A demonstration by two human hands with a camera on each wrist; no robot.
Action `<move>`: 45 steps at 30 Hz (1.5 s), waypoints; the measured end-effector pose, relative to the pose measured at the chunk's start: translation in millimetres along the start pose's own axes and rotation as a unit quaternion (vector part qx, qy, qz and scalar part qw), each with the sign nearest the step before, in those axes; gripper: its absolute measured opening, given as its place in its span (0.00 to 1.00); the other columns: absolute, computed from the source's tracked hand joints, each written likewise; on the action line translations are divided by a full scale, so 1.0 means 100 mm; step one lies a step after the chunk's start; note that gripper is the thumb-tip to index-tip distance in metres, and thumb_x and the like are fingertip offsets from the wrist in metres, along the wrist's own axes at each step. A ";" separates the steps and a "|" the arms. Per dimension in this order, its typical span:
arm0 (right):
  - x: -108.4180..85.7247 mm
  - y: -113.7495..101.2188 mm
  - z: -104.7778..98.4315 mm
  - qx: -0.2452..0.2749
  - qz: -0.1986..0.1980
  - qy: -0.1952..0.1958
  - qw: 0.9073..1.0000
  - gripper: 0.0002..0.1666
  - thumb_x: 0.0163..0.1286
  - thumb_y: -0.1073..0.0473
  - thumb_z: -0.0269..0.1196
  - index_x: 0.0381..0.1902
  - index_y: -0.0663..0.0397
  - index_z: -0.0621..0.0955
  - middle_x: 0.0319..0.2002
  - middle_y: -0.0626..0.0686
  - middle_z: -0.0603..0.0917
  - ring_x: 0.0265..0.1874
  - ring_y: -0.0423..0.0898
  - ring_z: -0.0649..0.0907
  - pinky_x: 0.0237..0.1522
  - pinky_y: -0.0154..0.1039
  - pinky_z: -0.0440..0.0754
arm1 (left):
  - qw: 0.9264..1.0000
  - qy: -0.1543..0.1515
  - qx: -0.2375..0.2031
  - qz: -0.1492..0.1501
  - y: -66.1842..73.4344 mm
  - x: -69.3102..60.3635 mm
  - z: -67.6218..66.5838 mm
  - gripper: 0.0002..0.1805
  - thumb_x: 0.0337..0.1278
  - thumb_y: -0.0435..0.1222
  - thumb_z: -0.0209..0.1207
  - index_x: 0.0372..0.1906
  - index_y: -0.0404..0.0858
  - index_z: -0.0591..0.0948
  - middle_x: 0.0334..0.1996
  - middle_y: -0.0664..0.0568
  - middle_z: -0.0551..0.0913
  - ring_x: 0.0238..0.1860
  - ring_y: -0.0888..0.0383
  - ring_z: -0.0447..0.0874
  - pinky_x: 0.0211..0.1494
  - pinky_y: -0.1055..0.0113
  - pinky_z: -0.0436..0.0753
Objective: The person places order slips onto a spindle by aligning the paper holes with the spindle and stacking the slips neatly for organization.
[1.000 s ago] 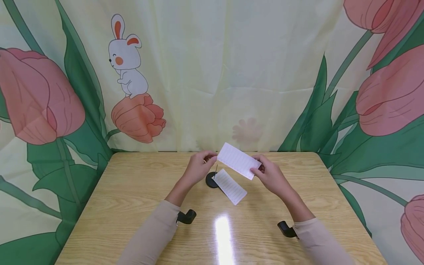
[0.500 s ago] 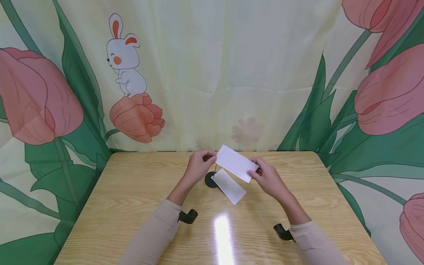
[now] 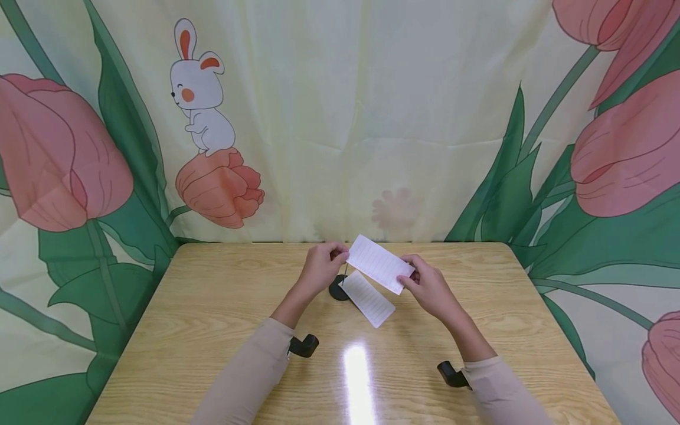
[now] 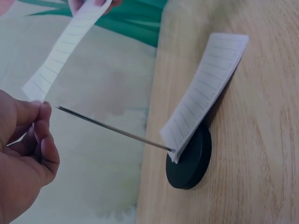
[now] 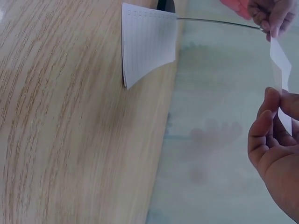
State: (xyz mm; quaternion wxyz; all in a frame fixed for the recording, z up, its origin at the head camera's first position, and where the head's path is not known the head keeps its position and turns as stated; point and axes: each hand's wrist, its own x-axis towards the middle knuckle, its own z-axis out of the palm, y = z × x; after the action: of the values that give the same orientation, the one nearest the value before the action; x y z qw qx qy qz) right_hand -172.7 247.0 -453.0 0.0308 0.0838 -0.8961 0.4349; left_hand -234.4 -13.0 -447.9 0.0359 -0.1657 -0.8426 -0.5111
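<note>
Between both hands a lined paper slip (image 3: 378, 264) is held up above the table. My left hand (image 3: 320, 267) pinches its left corner, close beside the pointed tip of a paper spike (image 4: 112, 128). At the other end my right hand (image 3: 430, 286) grips the slip between thumb and fingers. The spike's thin metal rod rises from a round black base (image 4: 189, 161). More lined slips (image 4: 205, 91) are impaled low on the rod, resting on the base and reaching out over the table. Whether the spike tip touches the held slip I cannot tell.
The wooden table (image 3: 223, 307) ends at a curtain (image 3: 414, 118) printed with tulips and a rabbit. A black camera mount (image 3: 304, 346) sticks out at the left wrist, another mount (image 3: 451, 375) at the right. Light glares on the tabletop (image 3: 358, 378).
The held slip has dropped slightly and shifted a little left with my right hand. My left hand keeps nearly the same place by the spike tip. The impaled slips stay put.
</note>
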 end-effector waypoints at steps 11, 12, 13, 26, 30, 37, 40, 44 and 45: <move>0.00 0.03 0.04 -0.002 0.008 0.002 1.000 0.21 0.73 0.67 0.65 0.61 0.64 0.76 0.45 0.62 0.86 0.37 0.48 0.85 0.35 0.33 0.83 | 1.000 -0.011 -0.002 -0.019 -0.02 0.00 0.02 0.05 0.70 0.30 0.62 0.39 0.34 0.87 0.32 0.47 0.87 0.32 0.59 0.81 0.36 0.68 0.81; 0.01 0.04 0.04 -0.002 0.009 0.002 1.000 0.21 0.73 0.67 0.65 0.61 0.64 0.76 0.45 0.62 0.85 0.37 0.48 0.85 0.35 0.33 0.83 | 1.000 -0.011 -0.002 -0.020 -0.02 0.00 0.03 0.05 0.70 0.30 0.62 0.39 0.34 0.87 0.32 0.47 0.87 0.32 0.59 0.81 0.36 0.67 0.81; 0.01 0.04 0.04 -0.003 0.009 0.002 1.000 0.21 0.73 0.67 0.65 0.61 0.64 0.76 0.46 0.62 0.85 0.37 0.48 0.85 0.35 0.33 0.83 | 1.000 -0.011 -0.003 -0.021 -0.03 0.00 0.03 0.05 0.70 0.30 0.62 0.39 0.34 0.87 0.32 0.47 0.87 0.32 0.59 0.81 0.36 0.67 0.81; 0.01 0.08 0.06 0.000 0.019 -0.002 1.000 0.22 0.73 0.67 0.65 0.62 0.64 0.76 0.46 0.63 0.85 0.38 0.49 0.86 0.35 0.33 0.84 | 0.999 -0.025 -0.021 -0.038 -0.05 0.01 0.05 0.06 0.72 0.31 0.61 0.42 0.33 0.87 0.36 0.45 0.87 0.43 0.41 0.88 0.38 0.66 0.85; 0.01 0.09 0.08 0.001 0.024 -0.005 1.000 0.22 0.73 0.66 0.65 0.62 0.63 0.75 0.48 0.63 0.85 0.40 0.49 0.86 0.37 0.33 0.85 | 0.999 -0.025 -0.018 -0.037 -0.06 0.02 0.05 0.06 0.72 0.31 0.61 0.43 0.33 0.87 0.36 0.45 0.87 0.42 0.43 0.89 0.37 0.67 0.84; 0.00 0.10 0.10 -0.002 0.031 -0.010 0.999 0.23 0.74 0.65 0.65 0.63 0.62 0.75 0.51 0.63 0.85 0.44 0.51 0.87 0.39 0.35 0.86 | 0.999 -0.024 -0.011 -0.028 -0.06 0.02 0.05 0.06 0.71 0.30 0.61 0.42 0.33 0.87 0.35 0.45 0.87 0.40 0.45 0.89 0.36 0.67 0.83; 0.00 0.11 0.11 -0.002 0.033 -0.012 0.999 0.23 0.74 0.65 0.64 0.64 0.62 0.75 0.52 0.64 0.85 0.45 0.52 0.87 0.40 0.36 0.87 | 0.999 -0.023 -0.008 -0.027 -0.05 0.02 0.05 0.06 0.71 0.30 0.60 0.41 0.33 0.87 0.35 0.45 0.87 0.39 0.46 0.89 0.36 0.67 0.83; 0.00 0.12 0.12 -0.003 0.032 -0.012 0.999 0.22 0.74 0.65 0.64 0.63 0.62 0.75 0.52 0.64 0.85 0.45 0.52 0.87 0.40 0.36 0.86 | 0.999 -0.022 -0.005 -0.030 -0.04 0.01 0.05 0.06 0.71 0.29 0.60 0.41 0.33 0.87 0.35 0.45 0.87 0.39 0.48 0.89 0.36 0.67 0.83; 0.01 0.12 0.12 -0.002 0.033 -0.011 0.999 0.22 0.74 0.65 0.64 0.63 0.61 0.75 0.52 0.64 0.85 0.45 0.52 0.87 0.40 0.36 0.86 | 0.999 -0.022 -0.003 -0.030 -0.03 0.01 0.05 0.06 0.71 0.29 0.60 0.41 0.33 0.87 0.35 0.46 0.87 0.38 0.49 0.89 0.36 0.67 0.83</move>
State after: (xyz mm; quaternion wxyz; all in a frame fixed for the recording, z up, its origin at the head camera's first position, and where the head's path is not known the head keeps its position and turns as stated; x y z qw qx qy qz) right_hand -175.2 245.1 -470.1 0.0062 0.0588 -0.8997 0.4326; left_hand -236.1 -9.7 -453.0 0.0016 -0.1514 -0.8461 -0.5110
